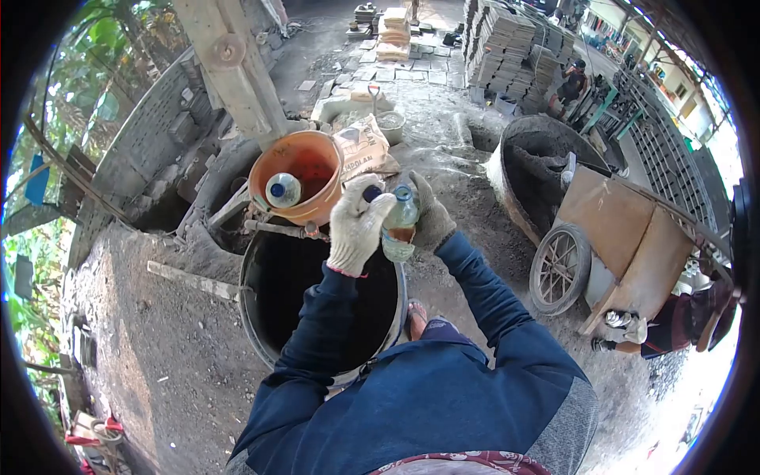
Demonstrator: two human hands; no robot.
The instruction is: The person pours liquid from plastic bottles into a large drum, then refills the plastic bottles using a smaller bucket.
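Left hand [358, 227], in a white knit glove, fingers together on a dark blue round plastic cap [372, 193]. Right hand [434, 218], same kind of glove, clamped around the side of a clear plastic bottle [404, 212] with a blue neck ring. Cap is off, just beside the bottle mouth. Bottle is held up in front of the chest, near the far rim of a large black round drum [273, 265]. Bottle's long axis runs roughly upright, mouth up and away from the body, base toward the wearer. Reddish-brown patch low in the bottle; can't tell if liquid or label.

Containers: orange plastic bucket [321, 165] left of the hands holds a second clear bottle [287, 195], blue cap on, tilted with cap toward the camera. Drum interior too dark to read. Wide grey round tub [502, 184] at right holds dark, loose-looking material [540, 176]. Small grey bucket [391, 134] farther back holds grey stuff, unclear what. Printed paper-like sack [364, 149] lies beside the orange bucket.
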